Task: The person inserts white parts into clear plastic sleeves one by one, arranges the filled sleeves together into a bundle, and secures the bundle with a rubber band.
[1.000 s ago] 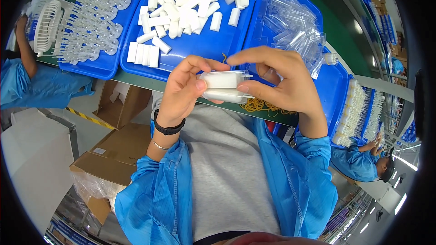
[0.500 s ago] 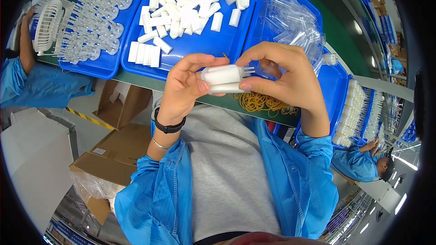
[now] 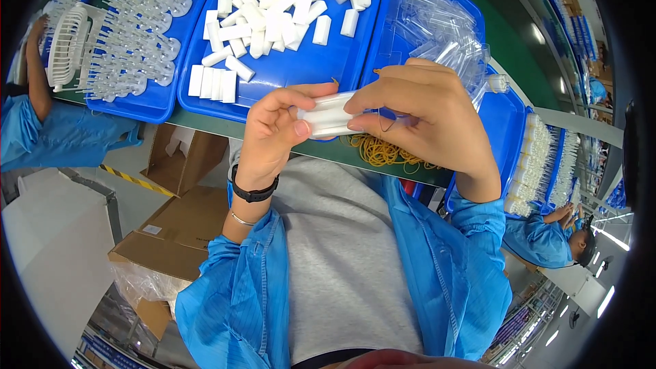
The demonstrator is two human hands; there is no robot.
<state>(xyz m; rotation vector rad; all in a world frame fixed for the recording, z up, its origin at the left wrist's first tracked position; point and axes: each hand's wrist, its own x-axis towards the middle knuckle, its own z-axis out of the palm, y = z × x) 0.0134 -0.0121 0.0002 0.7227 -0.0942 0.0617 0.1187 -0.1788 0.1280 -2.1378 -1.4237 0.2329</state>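
Note:
In front of my chest, my left hand grips the left end of a bundle of white blocks with clear plastic parts, thumb below and fingers above. My right hand closes on the bundle's right end and hides most of that end. A thin loop, apparently a rubber band, shows below the right fingers. Small brownish bits of band also show at the left index fingertip and above the right fingers. Just beyond and below the bundle lies a pile of yellow rubber bands on the green table edge.
A blue tray holds many white blocks. Left of it, another blue tray carries clear pronged parts and a white rack. Clear plastic sleeves fill a tray to the right. Cardboard boxes stand lower left; co-workers sit on both sides.
My right hand has moved left over the bundle, covering the clear prongs that stuck out of its right end. A loop of band now shows at the right fingers.

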